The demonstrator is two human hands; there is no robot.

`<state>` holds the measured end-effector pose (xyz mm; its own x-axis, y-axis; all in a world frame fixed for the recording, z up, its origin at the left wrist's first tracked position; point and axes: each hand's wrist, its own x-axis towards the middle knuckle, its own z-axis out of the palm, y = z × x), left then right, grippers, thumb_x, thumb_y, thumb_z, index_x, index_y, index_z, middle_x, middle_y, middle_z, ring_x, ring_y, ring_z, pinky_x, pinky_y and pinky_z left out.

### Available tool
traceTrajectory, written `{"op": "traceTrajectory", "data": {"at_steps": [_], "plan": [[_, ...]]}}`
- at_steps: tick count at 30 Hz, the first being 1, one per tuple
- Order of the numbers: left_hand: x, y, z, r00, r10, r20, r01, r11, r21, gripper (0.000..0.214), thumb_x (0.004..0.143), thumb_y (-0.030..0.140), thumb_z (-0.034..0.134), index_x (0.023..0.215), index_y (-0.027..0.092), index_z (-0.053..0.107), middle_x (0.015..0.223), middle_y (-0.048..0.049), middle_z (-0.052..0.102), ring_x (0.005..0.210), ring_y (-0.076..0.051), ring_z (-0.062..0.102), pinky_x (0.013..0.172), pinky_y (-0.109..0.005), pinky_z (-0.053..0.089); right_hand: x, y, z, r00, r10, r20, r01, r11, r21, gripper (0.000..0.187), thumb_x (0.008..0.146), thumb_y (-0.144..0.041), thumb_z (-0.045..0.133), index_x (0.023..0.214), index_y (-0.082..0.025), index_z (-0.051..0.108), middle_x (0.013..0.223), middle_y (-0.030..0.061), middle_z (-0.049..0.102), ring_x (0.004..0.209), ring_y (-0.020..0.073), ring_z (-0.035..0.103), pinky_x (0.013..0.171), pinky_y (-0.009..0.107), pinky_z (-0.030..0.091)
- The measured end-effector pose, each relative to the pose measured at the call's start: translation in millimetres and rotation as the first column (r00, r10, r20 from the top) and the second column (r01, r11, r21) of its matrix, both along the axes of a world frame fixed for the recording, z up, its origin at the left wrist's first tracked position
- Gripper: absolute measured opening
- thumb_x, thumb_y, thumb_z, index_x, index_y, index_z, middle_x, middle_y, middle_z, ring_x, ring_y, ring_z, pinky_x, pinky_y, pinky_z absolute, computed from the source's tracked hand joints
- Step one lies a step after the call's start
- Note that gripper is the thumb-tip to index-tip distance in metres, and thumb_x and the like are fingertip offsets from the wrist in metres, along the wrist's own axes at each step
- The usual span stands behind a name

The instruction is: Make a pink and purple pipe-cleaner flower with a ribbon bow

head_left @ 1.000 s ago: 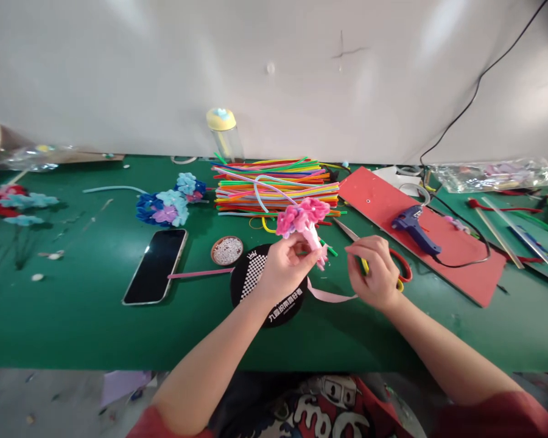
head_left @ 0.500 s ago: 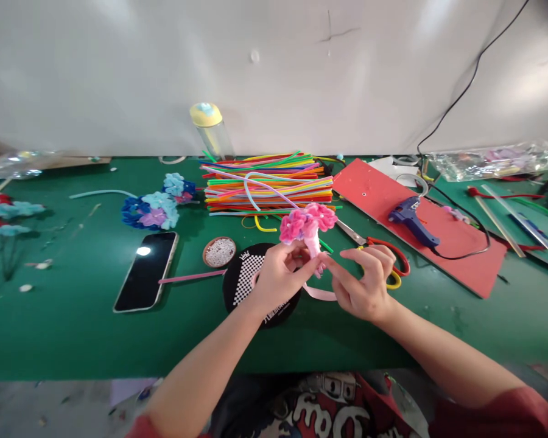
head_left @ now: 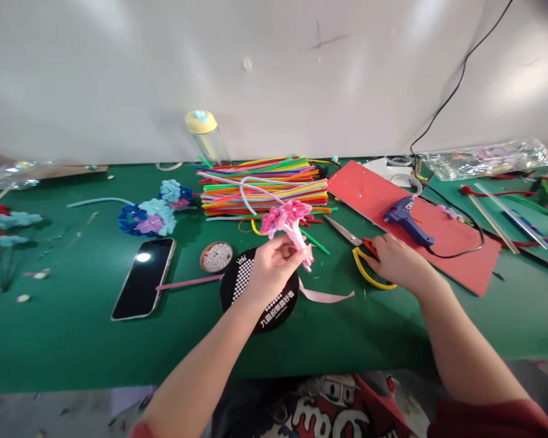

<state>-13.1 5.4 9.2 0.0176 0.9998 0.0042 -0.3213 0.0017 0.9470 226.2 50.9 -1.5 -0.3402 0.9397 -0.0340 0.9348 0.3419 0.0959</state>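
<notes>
Green table [head_left: 329,350] against a pale wall [head_left: 256,103]; scraps on the floor [head_left: 82,417] below are too small to identify.

From my remote feed I log the left hand [head_left: 271,267] as pinched together, thumb and fingers clamped on the pale pink stem of the flower [head_left: 287,216]. The flower is at mid-picture, raised over the table, tilted. Some fingertips are hidden from me behind the stem, and I cannot separate the petals.

The black disc [head_left: 281,307] lies under the left hand; hand and forearm cover its middle, so I see only part of its white print. The ribbon [head_left: 326,296] runs out at its right edge, inner end hidden.

Right hand [head_left: 399,261]: down at the scissors [head_left: 349,236], fingers curled over the handles. It covers most of the red loop, so I cannot tell whether the grip is closed or a finger is through. The yellow loop shows. Just beyond, the glue gun [head_left: 406,220] rests on the red board [head_left: 472,271].

Left side: phone [head_left: 144,283], dark screen, one bright glare; a pink strip [head_left: 189,283] overlaps its right edge. Beads in the dish [head_left: 216,257] are too small for me to count. A red-and-blue bunch [head_left: 18,219] is cut off by the left edge.
</notes>
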Motion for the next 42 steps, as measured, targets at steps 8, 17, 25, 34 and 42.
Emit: {"op": "traceTrajectory", "data": {"at_steps": [8, 17, 25, 34, 42], "plan": [[-3, 2, 0.4, 0.996, 0.055, 0.069, -0.051, 0.997, -0.055, 0.016, 0.066, 0.022, 0.069, 0.077, 0.013, 0.062, 0.067, -0.0011, 0.062, 0.062, -0.013, 0.062, 0.06, -0.027, 0.053, 18, 6, -3.5, 0.985, -0.032, -0.171, -0.009, 0.973, -0.23, 0.013, 0.069, -0.027, 0.051, 0.078, -0.017, 0.051, 0.071, 0.0045, 0.06, 0.063, 0.019, 0.059, 0.054, 0.027, 0.042], [-5, 5, -0.5, 0.977, 0.169, 0.134, -0.163, 0.985, -0.054, 0.016, 0.066, 0.023, 0.07, 0.077, 0.015, 0.063, 0.069, -0.0001, 0.063, 0.063, -0.012, 0.062, 0.062, -0.025, 0.053, 7, -9, 15.9, 0.764, -0.138, -0.63, -0.028, 0.969, -0.247, 0.033, 0.07, -0.037, 0.057, 0.096, -0.017, 0.057, 0.083, 0.0069, 0.067, 0.069, 0.0186, 0.064, 0.057, 0.027, 0.051], [-5, 5, 0.6, 0.966, 0.212, 0.149, -0.214, 0.977, -0.008, 0.014, 0.064, 0.022, 0.069, 0.076, 0.017, 0.063, 0.067, 0.0002, 0.063, 0.063, -0.011, 0.06, 0.059, -0.025, 0.053, -29, -34, 9.7, 0.69, 0.446, -0.57, -0.27, 0.89, 0.368, 0.028, 0.081, -0.033, 0.052, 0.104, -0.017, 0.055, 0.091, 0.0106, 0.065, 0.075, 0.0188, 0.064, 0.062, 0.026, 0.053], [-7, 4, 2.5, 0.951, 0.222, 0.213, -0.221, 0.975, -0.028, 0.016, 0.06, 0.021, 0.071, 0.075, 0.021, 0.064, 0.071, 0.0018, 0.064, 0.064, -0.01, 0.059, 0.06, -0.023, 0.052, -30, -32, -4.6, 0.703, 0.574, -0.419, -0.334, 0.787, 0.518, 0.034, 0.081, -0.026, 0.053, 0.114, -0.016, 0.051, 0.085, 0.0099, 0.064, 0.077, 0.0188, 0.064, 0.064, 0.026, 0.055], [-8, 5, 2.0, 0.963, 0.17, 0.209, -0.165, 0.985, -0.039, 0.017, 0.06, 0.026, 0.073, 0.075, 0.02, 0.067, 0.072, -0.0001, 0.063, 0.063, -0.01, 0.058, 0.06, -0.024, 0.053, -27, -31, -6.1, 0.719, 0.573, -0.394, -0.363, 0.792, 0.49, 0.036, 0.083, -0.024, 0.049, 0.118, -0.016, 0.05, 0.084, 0.0084, 0.062, 0.074, 0.0167, 0.063, 0.063, 0.023, 0.054]]}}
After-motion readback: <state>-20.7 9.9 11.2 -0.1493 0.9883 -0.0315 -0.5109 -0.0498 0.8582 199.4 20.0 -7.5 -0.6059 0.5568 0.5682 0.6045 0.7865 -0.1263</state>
